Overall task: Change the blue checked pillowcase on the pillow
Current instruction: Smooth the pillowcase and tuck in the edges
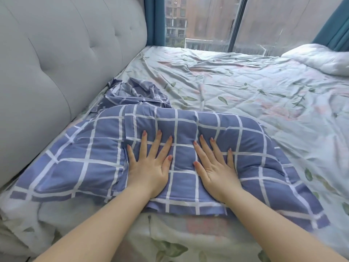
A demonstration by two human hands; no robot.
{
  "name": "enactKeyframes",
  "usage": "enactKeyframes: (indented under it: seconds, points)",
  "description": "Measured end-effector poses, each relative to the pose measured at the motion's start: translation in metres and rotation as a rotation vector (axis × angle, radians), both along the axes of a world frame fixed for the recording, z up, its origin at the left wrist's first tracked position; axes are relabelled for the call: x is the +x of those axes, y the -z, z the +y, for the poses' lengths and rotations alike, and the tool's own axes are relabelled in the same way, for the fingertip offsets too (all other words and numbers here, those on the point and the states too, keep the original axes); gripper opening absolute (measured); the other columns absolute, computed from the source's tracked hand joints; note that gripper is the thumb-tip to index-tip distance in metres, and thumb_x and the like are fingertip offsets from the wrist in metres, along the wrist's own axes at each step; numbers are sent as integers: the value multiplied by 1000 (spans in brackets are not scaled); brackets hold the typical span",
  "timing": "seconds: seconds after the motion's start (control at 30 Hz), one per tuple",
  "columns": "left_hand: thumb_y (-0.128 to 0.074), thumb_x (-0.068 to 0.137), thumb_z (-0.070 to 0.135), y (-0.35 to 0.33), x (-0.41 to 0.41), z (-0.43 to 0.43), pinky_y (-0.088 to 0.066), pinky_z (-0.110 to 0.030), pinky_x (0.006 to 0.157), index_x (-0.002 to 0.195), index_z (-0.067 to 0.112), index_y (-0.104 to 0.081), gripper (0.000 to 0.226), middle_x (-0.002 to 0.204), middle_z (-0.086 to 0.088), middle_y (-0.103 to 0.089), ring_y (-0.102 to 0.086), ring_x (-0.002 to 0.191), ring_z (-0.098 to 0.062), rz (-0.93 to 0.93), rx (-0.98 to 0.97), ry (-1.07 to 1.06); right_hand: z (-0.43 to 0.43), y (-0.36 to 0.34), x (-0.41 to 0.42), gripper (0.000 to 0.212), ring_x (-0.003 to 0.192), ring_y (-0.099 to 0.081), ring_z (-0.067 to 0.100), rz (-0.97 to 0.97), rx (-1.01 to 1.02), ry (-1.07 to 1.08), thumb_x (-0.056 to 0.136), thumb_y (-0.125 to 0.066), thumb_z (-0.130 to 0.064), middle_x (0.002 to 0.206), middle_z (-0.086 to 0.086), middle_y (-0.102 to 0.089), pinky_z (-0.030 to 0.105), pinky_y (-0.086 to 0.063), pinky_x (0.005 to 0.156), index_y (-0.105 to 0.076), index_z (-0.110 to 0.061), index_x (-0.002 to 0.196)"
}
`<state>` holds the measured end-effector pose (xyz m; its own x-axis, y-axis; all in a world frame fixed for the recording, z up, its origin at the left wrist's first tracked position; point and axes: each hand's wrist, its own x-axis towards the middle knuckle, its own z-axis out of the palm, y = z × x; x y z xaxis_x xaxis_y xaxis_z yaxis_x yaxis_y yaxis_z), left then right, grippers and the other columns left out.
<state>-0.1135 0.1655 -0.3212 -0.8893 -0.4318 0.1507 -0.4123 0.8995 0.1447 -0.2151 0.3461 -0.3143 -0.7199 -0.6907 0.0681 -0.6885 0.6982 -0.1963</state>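
Head view, the only one. The blue checked pillowcase lies on the bed, filled out and puffy (pillow inside, itself not visible), long side running across the frame. Its left end is near the grey tufted headboard; contact there cannot be told. The flat border of the case spreads toward the near edge of the mattress.

Both hands are on top of the case, about mid-length, side by side and apart from each other. The left hand lies palm down with straight, spread fingers, pressing into the fabric, which dents under it. The right hand does the same just to its right, also flat with fingers splayed and pointing away from the person. Neither hand curls round or pinches anything, and the thumbs point at each other across a strip of check. The case sits directly under both palms and extends well past them to left and right.

Behind the case, toward the headboard, is a crumpled blue checked cloth, touching or just beside its far edge. Underneath is a wrinkled leaf-print sheet. A white quilt is bunched at the far right corner. A window stands beyond the bed, with a teal curtain at its left
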Motion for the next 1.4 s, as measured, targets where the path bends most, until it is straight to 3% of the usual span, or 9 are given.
enactKeyframes:
  seconds: [0.23, 0.43, 0.53, 0.8, 0.9, 1.03, 1.13, 1.3, 1.4]
  points:
    - [-5, 102, 46, -12, -21, -2, 18, -61, 112, 151, 47, 11, 51, 162, 17, 14, 27, 146, -21, -76, 37, -16, -19, 0, -14, 65, 147, 24, 8, 0, 30, 44, 88, 10, -62, 153, -27, 30, 48, 21, 114, 16, -45, 151]
    - [20, 82, 53, -11, 39, 17, 16, -58, 114, 150, 48, 11, 69, 161, 20, 15, 27, 146, -19, -124, 42, 25, 22, -6, 27, 55, 144, 30, 4, -76, 102, -18, 100, -3, -55, 155, -26, 29, 47, 21, 116, 21, -46, 149]
    - [15, 88, 52, -8, 31, 12, 18, -58, 113, 149, 47, 14, 62, 160, 19, 18, 29, 146, -19, -106, 41, 18, 15, -4, 19, 55, 144, 30, 4, -78, 81, -5, 100, -4, -56, 154, -27, 30, 47, 21, 116, 21, -47, 148]
    - [7, 96, 46, 0, -22, -7, 18, -59, 113, 150, 43, 20, 56, 159, 17, 25, 31, 145, -21, -81, -1, -14, -28, 9, -22, 65, 139, 34, 2, 6, 12, 60, 79, 18, -62, 143, -27, 42, 48, 23, 113, 31, -45, 140]
    - [1, 100, 47, -4, -18, -3, 16, -59, 114, 151, 43, 18, 54, 160, 17, 23, 28, 146, -21, -84, 11, -17, -25, 5, -14, 71, 144, 29, 5, -1, 7, 66, 79, 18, -61, 146, -25, 39, 48, 23, 113, 25, -42, 147]
    - [22, 79, 53, -7, 18, 4, 16, -54, 115, 150, 46, 14, 72, 160, 21, 18, 26, 147, -16, -79, 57, 26, 4, -12, 17, 57, 145, 28, 5, -64, 27, 6, 99, 0, -54, 155, -25, 28, 48, 20, 117, 15, -42, 152]
    - [13, 88, 55, -17, 39, 8, 11, -51, 119, 153, 44, 4, 66, 161, 21, 11, 20, 148, -13, -53, 131, 43, 29, -36, 36, 51, 147, 21, 3, -179, -15, -51, 104, -10, -47, 159, -26, 17, 47, 12, 120, 3, -44, 154]
    - [-14, 103, 46, -44, 46, 37, 10, -59, 115, 154, 38, -15, 51, 161, 24, 0, 14, 149, -9, 42, 254, -14, 68, -69, 28, 63, 151, -1, 7, 101, -386, 250, 94, -4, -61, 161, -20, -9, 48, 5, 120, -18, -43, 153]
    - [-12, 101, 51, -52, 48, 54, 10, -60, 115, 156, 33, -7, 58, 160, 26, 3, 14, 149, -8, 39, 210, 51, 101, -53, 2, 57, 151, 12, 13, -69, -123, 382, 98, -8, -62, 162, -20, 8, 52, 0, 120, -4, -49, 153]
